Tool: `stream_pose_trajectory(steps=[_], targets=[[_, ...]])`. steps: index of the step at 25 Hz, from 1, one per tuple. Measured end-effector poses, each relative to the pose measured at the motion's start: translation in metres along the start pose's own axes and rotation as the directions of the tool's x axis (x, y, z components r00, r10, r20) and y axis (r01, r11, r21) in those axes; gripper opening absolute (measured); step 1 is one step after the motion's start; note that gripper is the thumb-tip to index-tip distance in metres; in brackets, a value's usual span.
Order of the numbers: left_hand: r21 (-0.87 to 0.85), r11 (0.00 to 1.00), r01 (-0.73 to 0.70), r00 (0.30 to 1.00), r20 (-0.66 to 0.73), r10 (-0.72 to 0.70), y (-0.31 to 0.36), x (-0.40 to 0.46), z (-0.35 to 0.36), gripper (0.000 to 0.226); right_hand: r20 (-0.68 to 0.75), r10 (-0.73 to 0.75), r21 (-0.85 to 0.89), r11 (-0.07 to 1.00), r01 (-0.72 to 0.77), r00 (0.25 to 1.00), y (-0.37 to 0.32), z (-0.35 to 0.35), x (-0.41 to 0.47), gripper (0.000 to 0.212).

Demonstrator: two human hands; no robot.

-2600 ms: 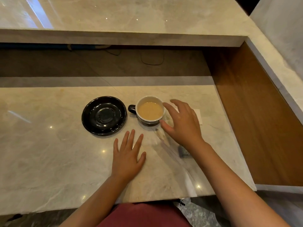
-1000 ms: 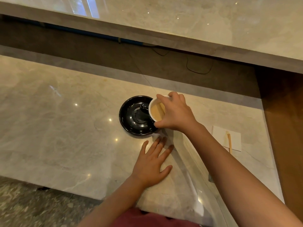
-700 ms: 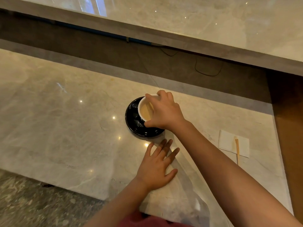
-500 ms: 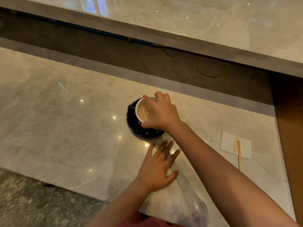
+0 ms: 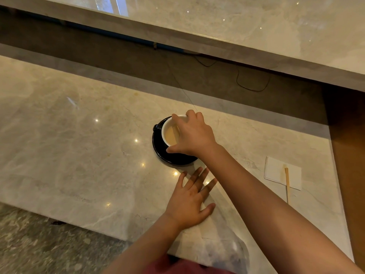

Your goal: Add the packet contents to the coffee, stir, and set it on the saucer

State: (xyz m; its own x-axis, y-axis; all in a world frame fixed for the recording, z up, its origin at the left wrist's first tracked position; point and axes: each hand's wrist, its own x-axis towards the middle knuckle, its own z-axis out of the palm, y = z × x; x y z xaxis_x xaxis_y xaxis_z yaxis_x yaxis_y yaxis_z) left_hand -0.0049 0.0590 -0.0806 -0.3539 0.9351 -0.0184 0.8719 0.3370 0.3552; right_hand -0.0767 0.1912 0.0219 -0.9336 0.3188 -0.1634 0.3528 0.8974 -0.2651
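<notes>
A cup (image 5: 170,133) with a white inside and a black outside, holding light brown coffee, sits on the black saucer (image 5: 165,155), its handle pointing left. My right hand (image 5: 192,135) grips the cup from above by its rim, fingers on the far and right side. My left hand (image 5: 189,200) lies flat on the marble counter just in front of the saucer, fingers spread, holding nothing.
A white napkin (image 5: 276,171) with a wooden stir stick (image 5: 286,180) on it lies at the right of the marble counter (image 5: 79,145). A higher marble ledge (image 5: 237,26) runs along the back. A wooden panel (image 5: 349,155) borders the right side.
My right hand has carried the cup leftward from the counter onto the saucer and lowered it there. The left hand has stayed flat on the counter.
</notes>
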Motion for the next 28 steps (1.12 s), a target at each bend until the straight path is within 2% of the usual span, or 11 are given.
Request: stream_pose_trajectory(steps=[15,19,21,24,26,27,28], targets=[[0.021,1.0,-0.021,0.999,-0.047,0.022,0.0,-0.001,0.003,0.061,0.011,-0.121,-0.009,0.993,0.121,0.993,0.018,0.013,-0.008,0.09],[0.034,0.999,-0.021,0.998,-0.054,0.023,-0.003,0.001,0.007,0.062,0.015,-0.122,-0.001,0.993,0.122,0.992,0.019,0.007,-0.01,0.081],[0.052,0.999,-0.015,0.999,-0.034,0.017,-0.003,-0.002,0.01,0.062,-0.049,-0.114,0.036,0.993,0.116,0.992,0.019,0.006,-0.022,0.07],[0.064,0.998,-0.027,0.999,-0.019,0.029,-0.004,0.003,0.008,0.065,-0.242,0.008,0.113,0.993,0.02,0.97,0.037,0.003,-0.052,0.05],[0.053,0.998,-0.041,0.998,-0.044,0.043,-0.005,0.002,0.011,0.064,-0.295,0.142,0.18,0.979,-0.091,0.945,0.057,0.016,-0.091,0.042],[0.025,0.999,-0.033,0.999,-0.027,0.034,-0.004,-0.005,0.011,0.064,-0.267,0.22,0.226,0.961,-0.161,0.938,0.061,0.028,-0.121,0.04],[0.0,0.999,-0.038,0.998,-0.053,0.038,-0.004,-0.009,0.015,0.065,-0.319,0.263,0.231,0.953,-0.194,0.911,0.068,0.043,-0.143,0.037]])
